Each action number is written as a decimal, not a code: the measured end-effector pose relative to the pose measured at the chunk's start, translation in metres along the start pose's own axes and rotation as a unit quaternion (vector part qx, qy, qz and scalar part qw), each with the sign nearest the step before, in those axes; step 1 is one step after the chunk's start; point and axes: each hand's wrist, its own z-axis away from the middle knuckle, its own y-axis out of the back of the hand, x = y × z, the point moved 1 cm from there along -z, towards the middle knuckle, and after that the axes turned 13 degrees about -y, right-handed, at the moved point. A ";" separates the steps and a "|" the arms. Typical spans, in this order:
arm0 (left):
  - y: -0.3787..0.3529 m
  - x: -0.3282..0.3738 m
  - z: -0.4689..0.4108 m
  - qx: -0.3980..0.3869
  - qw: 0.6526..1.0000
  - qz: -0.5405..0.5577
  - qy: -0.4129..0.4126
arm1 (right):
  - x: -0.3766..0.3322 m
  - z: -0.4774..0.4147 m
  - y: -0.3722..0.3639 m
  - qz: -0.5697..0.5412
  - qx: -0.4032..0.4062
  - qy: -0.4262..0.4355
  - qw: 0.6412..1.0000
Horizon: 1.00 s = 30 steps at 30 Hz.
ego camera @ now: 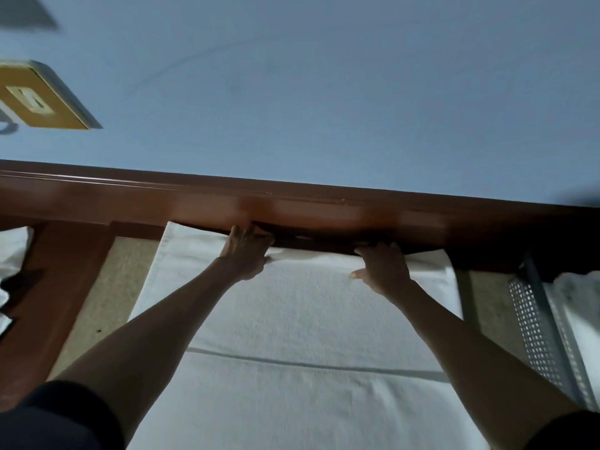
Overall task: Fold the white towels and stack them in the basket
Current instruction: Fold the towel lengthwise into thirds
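Lying flat, towel (pixel 302 319) runs lengthwise toward headboard (pixel 194 203).

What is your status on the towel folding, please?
Left hand, right hand grip white towel far edge. Towel flat by wooden rail. Mesh basket right, towels inside.

Shadow and frame edges hide much.
The fingertips of the left hand (pixel 246 251) and right hand (pixel 384 267) vanish in the dark under the wooden rail (pixel 292 206), as does the far edge of the towel (pixel 292 319). Its near end and the basket (pixel 532 319) run off-frame, and the wall plate (pixel 42 95) is blurred.
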 end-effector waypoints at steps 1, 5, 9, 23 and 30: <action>0.005 -0.003 0.001 -0.028 1.000 -0.012 0.003 | 0.003 0.000 0.004 -0.015 -0.019 -0.008 1.000; 0.008 -0.030 0.002 -0.154 0.985 0.025 0.072 | 0.023 0.001 0.016 0.020 -0.099 -0.045 0.994; 0.012 -0.050 0.021 -0.144 0.972 0.081 0.167 | 0.049 0.004 0.024 0.058 -0.144 -0.098 0.983; 0.023 -0.044 0.166 0.162 0.897 0.351 0.213 | 0.086 0.101 0.040 -0.236 -0.194 -0.129 0.943; 0.018 0.005 0.253 0.238 0.847 0.406 0.246 | 0.068 0.204 0.016 -0.248 0.002 -0.180 0.952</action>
